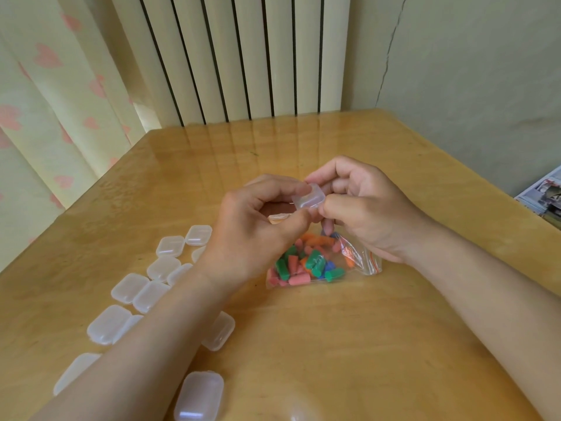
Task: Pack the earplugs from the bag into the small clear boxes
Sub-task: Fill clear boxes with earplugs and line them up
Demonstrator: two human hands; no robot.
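A small clear box point(308, 199) is held above the table between both hands. My left hand point(255, 229) pinches its near left side with thumb and fingers. My right hand point(361, 208) pinches its right side, fingers curled round it. Below the hands lies a clear zip bag point(361, 259) holding several earplugs point(303, 265) in green, pink, orange and blue. Whether the held box has anything inside I cannot tell.
Several shut clear boxes point(170, 246) lie scattered on the left of the wooden table point(334, 344), some under my left forearm; one box point(200, 396) sits near the front edge. A radiator stands behind the table, a curtain to the left, papers point(543, 194) at right.
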